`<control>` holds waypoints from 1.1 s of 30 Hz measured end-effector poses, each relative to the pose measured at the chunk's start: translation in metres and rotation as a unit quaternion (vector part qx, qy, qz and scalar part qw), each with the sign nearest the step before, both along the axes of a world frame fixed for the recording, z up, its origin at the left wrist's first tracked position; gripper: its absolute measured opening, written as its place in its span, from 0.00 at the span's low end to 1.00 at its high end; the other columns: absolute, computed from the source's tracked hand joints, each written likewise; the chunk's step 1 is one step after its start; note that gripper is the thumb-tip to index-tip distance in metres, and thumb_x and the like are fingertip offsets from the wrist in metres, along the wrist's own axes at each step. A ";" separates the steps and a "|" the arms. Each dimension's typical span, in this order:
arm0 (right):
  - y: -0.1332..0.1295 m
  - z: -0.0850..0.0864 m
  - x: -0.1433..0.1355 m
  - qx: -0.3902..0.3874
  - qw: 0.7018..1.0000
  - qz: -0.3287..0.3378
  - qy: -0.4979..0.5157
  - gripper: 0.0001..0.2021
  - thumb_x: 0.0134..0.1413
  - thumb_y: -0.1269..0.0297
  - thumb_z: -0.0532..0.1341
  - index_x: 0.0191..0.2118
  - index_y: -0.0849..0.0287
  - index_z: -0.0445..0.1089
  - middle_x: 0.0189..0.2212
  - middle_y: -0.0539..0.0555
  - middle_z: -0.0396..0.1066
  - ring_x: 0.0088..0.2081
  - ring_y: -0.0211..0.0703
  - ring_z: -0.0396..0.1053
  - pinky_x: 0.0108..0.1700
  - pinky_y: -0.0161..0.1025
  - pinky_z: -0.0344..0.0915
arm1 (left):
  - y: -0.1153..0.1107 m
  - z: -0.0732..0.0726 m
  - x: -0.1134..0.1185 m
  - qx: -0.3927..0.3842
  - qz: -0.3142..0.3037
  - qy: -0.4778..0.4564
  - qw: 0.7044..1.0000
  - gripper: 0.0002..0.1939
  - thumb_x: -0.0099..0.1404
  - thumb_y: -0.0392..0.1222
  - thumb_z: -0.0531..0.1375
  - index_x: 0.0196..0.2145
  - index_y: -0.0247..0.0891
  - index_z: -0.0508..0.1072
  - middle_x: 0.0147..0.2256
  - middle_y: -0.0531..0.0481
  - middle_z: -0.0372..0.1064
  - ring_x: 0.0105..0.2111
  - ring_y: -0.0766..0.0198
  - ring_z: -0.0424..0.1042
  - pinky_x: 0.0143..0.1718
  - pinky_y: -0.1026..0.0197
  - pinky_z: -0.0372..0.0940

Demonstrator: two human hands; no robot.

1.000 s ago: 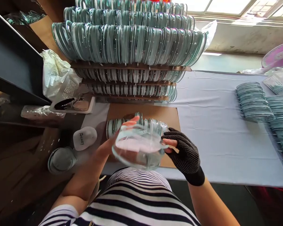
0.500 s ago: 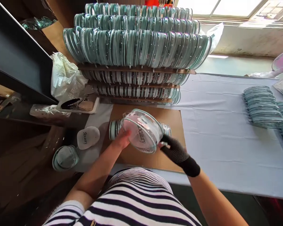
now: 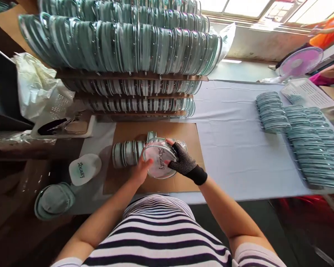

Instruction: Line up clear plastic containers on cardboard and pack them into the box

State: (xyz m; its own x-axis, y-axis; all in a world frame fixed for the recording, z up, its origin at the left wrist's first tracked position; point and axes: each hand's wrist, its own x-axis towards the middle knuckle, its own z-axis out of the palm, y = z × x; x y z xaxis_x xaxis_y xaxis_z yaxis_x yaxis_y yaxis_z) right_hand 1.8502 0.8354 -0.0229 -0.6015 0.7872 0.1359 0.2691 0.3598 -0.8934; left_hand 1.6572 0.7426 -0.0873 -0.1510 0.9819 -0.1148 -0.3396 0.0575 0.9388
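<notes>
Between both hands I hold a round clear zip pouch (image 3: 158,163) with green trim and "beauty" lettering facing up. My left hand (image 3: 141,168) is bare and closed on its left rim, thumb on top. On the right rim my right hand (image 3: 183,161), in a black dotted fingerless glove, grips with the thumb over the face. Behind the pouch, a row of similar pouches (image 3: 126,152) lies on a cardboard sheet (image 3: 189,181). To the left are a pale lettered panel (image 3: 85,169) and a small stack of round green-rimmed pieces (image 3: 55,200).
Tall rows of pouches (image 3: 122,48) stand on cardboard shelves at the back. More flat stacks (image 3: 308,144) lie at the right, near a white basket (image 3: 311,92). A pink fan (image 3: 300,61) and parts of other people are beyond. A tray (image 3: 90,128) sits at left.
The pouch has turned from tilted to flatter, its face now toward me. My right hand has moved from its zip edge onto the right rim. The head view has swung right.
</notes>
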 end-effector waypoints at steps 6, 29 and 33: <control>0.050 -0.059 0.111 0.001 0.904 -0.374 -0.207 0.34 0.49 0.53 0.62 0.61 0.63 0.63 0.58 0.68 0.65 0.59 0.60 0.63 0.62 0.56 0.62 | 0.011 -0.024 -0.094 0.007 0.152 0.426 0.892 0.34 0.58 0.56 0.67 0.58 0.41 0.68 0.64 0.38 0.60 0.69 0.47 0.50 0.71 0.43 0.40; 0.067 -0.105 0.093 0.007 0.929 -0.213 -0.302 0.26 0.51 0.61 0.62 0.57 0.63 0.69 0.57 0.65 0.68 0.57 0.57 0.67 0.60 0.51 0.64 | 0.075 -0.054 0.027 0.145 -0.213 0.640 0.724 0.34 0.65 0.45 0.62 0.67 0.41 0.60 0.70 0.40 0.51 0.71 0.47 0.45 0.70 0.40 0.44; 0.052 -0.111 0.056 0.040 0.924 -0.221 -0.310 0.26 0.57 0.59 0.59 0.59 0.68 0.67 0.60 0.68 0.65 0.60 0.60 0.65 0.61 0.52 0.63 | 0.092 -0.067 0.056 0.082 -0.292 0.681 0.666 0.42 0.64 0.46 0.62 0.71 0.35 0.52 0.71 0.39 0.45 0.72 0.46 0.42 0.71 0.39 0.38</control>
State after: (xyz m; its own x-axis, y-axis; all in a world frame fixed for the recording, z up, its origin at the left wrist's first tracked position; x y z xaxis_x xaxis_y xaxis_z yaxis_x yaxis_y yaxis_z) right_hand 1.9060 0.8875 -0.1334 -0.2048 0.9771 -0.0578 0.8568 0.1503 -0.4933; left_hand 1.7128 0.8345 -0.1546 0.4081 0.9014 -0.1450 0.8695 -0.3352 0.3629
